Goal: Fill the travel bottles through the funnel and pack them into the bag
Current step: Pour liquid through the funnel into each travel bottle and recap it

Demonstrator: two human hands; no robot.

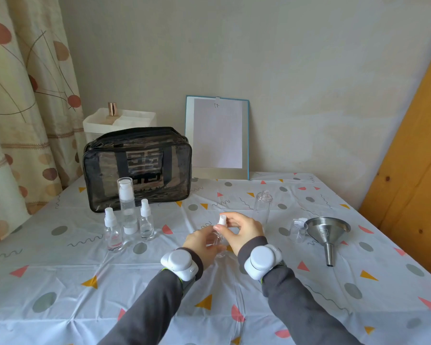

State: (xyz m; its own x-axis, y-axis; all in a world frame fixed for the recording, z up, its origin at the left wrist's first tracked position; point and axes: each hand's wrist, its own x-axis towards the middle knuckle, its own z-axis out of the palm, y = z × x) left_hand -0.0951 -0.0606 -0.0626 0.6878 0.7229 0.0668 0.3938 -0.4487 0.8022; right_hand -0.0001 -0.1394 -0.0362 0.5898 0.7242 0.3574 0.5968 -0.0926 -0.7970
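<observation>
A small clear spray bottle (219, 241) stands at the table's centre. My left hand (203, 241) grips its body. My right hand (244, 226) pinches its white spray top (222, 219). Behind my right hand stands an uncapped clear bottle (263, 207). A steel funnel (327, 232) lies on its side to the right, with a clear cap (297, 229) and a white pump part beside it. To the left stand two small spray bottles (113, 232) (146, 220) and a taller pump bottle (128, 207). The black see-through bag (137, 168) stands behind them, zipped.
A framed white sheet (218, 135) leans on the wall behind the table. A white organiser (120, 120) with a cosmetic bottle sits behind the bag. A curtain hangs at the left and a wooden board stands at the right. The patterned tablecloth (85, 282) covers the table.
</observation>
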